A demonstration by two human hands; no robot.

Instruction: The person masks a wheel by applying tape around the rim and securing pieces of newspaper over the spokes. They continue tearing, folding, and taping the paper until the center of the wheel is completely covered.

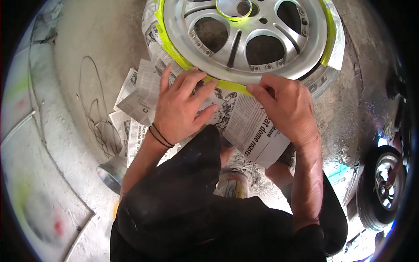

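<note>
A silver alloy wheel [222,70] lies face up at the top of the view, with newspaper and yellow-green masking tape around its rim. A strip of this masking tape [231,87] runs along the near edge, over the top of a newspaper sheet [251,120]. My left hand [181,105] rests with spread fingers on the tape and paper beside the rim. At the strip's right end, my right hand [286,102] has thumb and fingers pinched on the tape. A tape roll [235,18] sits on the wheel's hub.
Loose newspaper sheets [139,100] lie left of the wheel. Thin wire [94,115] is coiled on the concrete floor. A metal can [111,174] lies by my left forearm, and another container [233,185] stands between my legs. A second wheel with tyre [371,196] is at right.
</note>
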